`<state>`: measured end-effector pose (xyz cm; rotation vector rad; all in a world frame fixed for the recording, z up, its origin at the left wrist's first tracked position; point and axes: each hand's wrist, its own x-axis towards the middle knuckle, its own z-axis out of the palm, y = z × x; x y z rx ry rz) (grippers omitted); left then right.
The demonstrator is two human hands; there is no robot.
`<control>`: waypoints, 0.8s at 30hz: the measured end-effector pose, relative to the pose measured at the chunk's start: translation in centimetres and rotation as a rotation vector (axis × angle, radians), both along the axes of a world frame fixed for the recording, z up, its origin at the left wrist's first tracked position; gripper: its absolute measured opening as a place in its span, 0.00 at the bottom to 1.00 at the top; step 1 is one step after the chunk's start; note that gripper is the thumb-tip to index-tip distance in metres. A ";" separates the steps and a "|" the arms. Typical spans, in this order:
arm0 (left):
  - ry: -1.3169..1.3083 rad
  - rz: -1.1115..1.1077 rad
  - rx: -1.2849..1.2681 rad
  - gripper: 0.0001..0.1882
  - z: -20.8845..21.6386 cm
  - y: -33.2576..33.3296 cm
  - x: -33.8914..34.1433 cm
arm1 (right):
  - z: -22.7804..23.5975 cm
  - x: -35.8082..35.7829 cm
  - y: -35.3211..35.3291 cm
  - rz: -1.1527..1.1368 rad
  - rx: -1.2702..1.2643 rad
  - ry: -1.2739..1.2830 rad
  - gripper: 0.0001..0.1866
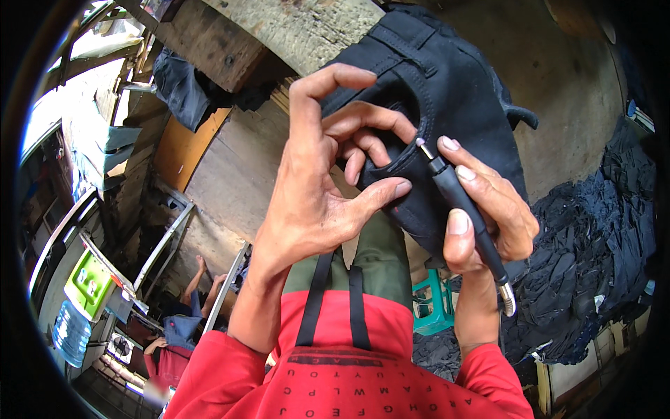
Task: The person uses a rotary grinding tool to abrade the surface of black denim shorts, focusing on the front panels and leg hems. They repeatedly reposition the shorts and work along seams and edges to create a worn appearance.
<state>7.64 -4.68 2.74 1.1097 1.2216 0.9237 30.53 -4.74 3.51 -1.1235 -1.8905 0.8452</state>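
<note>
A pair of black trousers (464, 91) lies before me, its waistband and belt loops toward the far side. My left hand (328, 160) is at the curved pocket opening, with several fingers hooked inside it and the thumb outside on the cloth. Its index finger arches free above the fabric. My right hand (488, 209) grips a slim black rotary tool handpiece (469, 213) like a pen. The small pale grinding tip points at the pocket's edge, close to my left middle fingertip. At the handpiece's near end a metal spring collar shows.
A large heap of dark cloth (586, 258) is at the right. Near my legs stands a green plastic stool (434, 304). A worn pale board (307, 31) lies beyond the trousers. Lower left are a water jug (72, 334), a lime-green tray (89, 285) and another person (178, 349).
</note>
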 end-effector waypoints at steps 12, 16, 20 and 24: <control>0.031 -0.018 0.006 0.55 0.1 0.1 -0.2 | 0.2 0.3 0.2 0.066 -0.011 -0.007 0.16; 0.037 -0.036 0.017 0.55 0.1 0.1 -0.2 | 0.1 0.4 0.2 0.073 0.008 0.004 0.16; 0.014 -0.037 -0.009 0.55 0.2 0.2 -0.3 | 0.1 0.5 0.3 0.114 0.046 0.012 0.16; 0.008 -0.067 -0.008 0.54 0.3 0.3 -0.6 | 0.2 -0.2 -0.9 0.066 0.071 0.093 0.16</control>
